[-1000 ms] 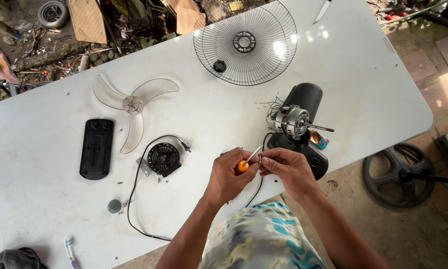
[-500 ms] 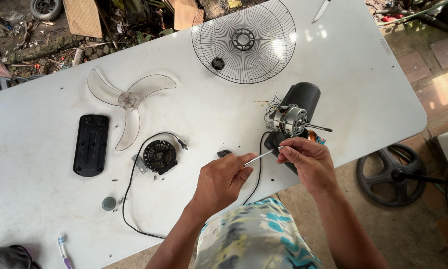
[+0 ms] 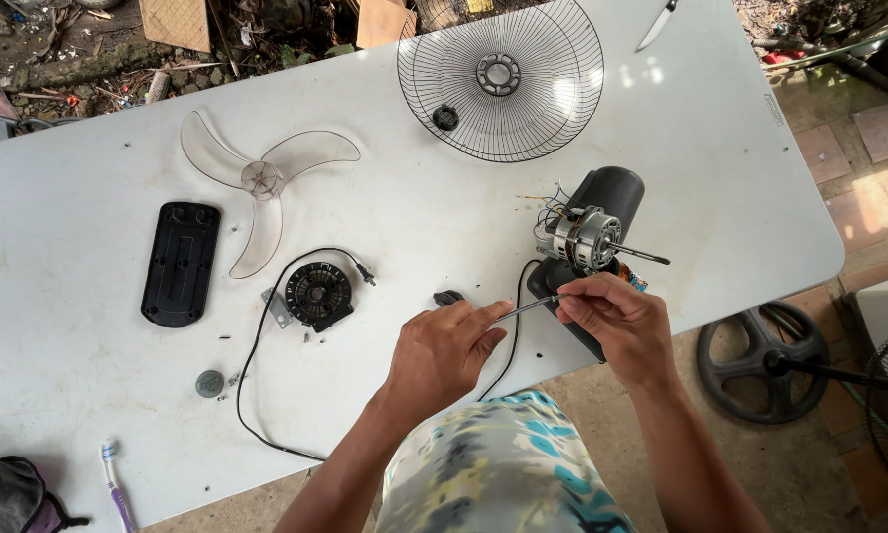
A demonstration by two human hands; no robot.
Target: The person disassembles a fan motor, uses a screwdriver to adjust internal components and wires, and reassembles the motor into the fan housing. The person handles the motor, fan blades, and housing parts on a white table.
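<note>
My right hand (image 3: 617, 324) is closed around a screwdriver whose thin metal shaft (image 3: 523, 309) points left toward my left hand (image 3: 444, 350). The left hand's fingertips touch the end of the shaft, near a small dark knob (image 3: 448, 297) on the white table (image 3: 89, 395). Just beyond my right hand lies a black fan body with its bare motor (image 3: 587, 237) and spindle exposed. A black power cord (image 3: 257, 375) runs from a round black vented cover (image 3: 318, 293) to the left of my hands.
A wire fan guard (image 3: 500, 77) with a black cap lies at the far side. A clear three-blade fan blade (image 3: 257, 183), a black oblong panel (image 3: 180, 262), a grey round cap (image 3: 209, 383), a toothbrush (image 3: 114, 484) and a knife (image 3: 656, 26) also lie about. A round fan base (image 3: 760, 360) stands on the ground at right.
The orange-handled screwdriver passed from between both hands into my right hand, which moved right toward the motor. My left hand opened and now only touches the shaft's tip.
</note>
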